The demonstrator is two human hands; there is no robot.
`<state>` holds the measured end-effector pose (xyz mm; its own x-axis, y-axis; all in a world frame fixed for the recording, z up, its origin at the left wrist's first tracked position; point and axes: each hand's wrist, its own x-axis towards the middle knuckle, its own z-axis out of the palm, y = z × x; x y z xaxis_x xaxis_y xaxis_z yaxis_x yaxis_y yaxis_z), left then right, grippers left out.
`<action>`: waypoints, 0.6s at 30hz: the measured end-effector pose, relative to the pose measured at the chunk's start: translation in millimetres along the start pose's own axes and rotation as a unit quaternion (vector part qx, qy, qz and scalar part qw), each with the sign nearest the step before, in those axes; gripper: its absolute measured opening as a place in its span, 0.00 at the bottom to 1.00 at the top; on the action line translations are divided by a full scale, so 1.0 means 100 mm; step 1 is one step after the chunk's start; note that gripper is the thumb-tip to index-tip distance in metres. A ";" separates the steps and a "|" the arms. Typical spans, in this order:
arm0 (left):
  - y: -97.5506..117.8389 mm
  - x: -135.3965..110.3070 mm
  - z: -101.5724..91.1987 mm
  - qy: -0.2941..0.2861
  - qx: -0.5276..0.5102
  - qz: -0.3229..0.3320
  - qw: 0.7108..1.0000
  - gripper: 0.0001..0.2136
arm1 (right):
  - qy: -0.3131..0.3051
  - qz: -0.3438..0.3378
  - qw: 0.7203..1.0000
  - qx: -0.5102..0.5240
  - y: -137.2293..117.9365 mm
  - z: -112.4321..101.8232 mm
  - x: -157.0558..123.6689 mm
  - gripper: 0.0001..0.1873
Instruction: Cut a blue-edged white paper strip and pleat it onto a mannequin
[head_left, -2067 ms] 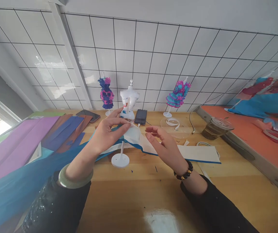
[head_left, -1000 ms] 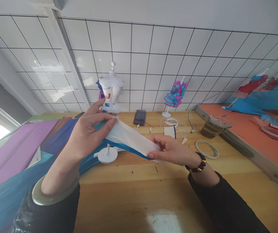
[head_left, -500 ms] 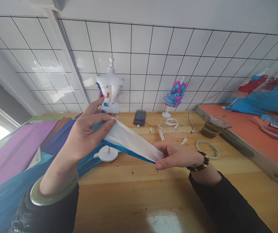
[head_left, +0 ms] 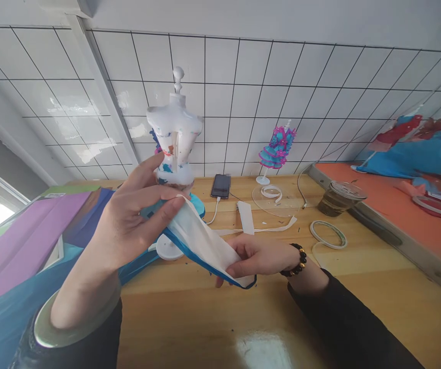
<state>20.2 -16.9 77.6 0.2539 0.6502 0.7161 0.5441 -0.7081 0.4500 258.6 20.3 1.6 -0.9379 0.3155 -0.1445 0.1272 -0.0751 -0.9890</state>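
A small white dress-form mannequin [head_left: 174, 138] on a round white base [head_left: 168, 247] is raised above the wooden table [head_left: 220, 307]. My left hand [head_left: 136, 215] is closed at its waist, pinching one end of a blue strip with a white backing [head_left: 205, 243] against it. My right hand [head_left: 255, 256] pinches the strip's other end, low and close to the table. The strip runs taut and slanted between the two hands.
Purple, blue and brown sheets [head_left: 24, 230] lie at left. A phone [head_left: 220, 185], white backing scraps [head_left: 246, 217], tape rings [head_left: 328, 234], a lidded cup [head_left: 338, 197] and a dressed mannequin [head_left: 276, 151] stand behind. An orange board [head_left: 408, 220] rises at right.
The mannequin has been lifted higher and closer to me. My right hand slid left along the strip toward the mannequin, shortening the stretched length.
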 end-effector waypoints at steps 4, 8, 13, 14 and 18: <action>0.01 0.00 0.00 0.005 -0.002 0.004 1.000 0.06 | 0.009 0.007 1.000 -0.013 0.05 -0.04 -0.01 0.13; -0.01 0.00 0.00 0.013 0.011 -0.015 1.000 0.05 | 0.033 0.005 0.999 -0.022 0.07 -0.11 -0.04 0.15; -0.07 -0.01 0.00 0.007 0.017 -0.059 0.998 0.05 | 0.068 0.017 0.995 -0.075 0.03 -0.16 -0.10 0.18; -0.09 0.00 0.00 0.006 0.022 -0.071 0.997 0.06 | 0.080 0.031 0.992 -0.090 0.01 -0.17 -0.11 0.18; -0.23 0.01 0.04 -0.006 0.047 -0.103 0.993 0.08 | 0.137 0.080 0.977 -0.142 -0.06 -0.17 -0.18 0.19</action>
<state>11.2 0.9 65.9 0.1380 0.7827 0.6069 0.6583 -0.5303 0.5343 280.2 31.4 9.5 -0.7817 0.5659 -0.2621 0.3862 0.1093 -0.9159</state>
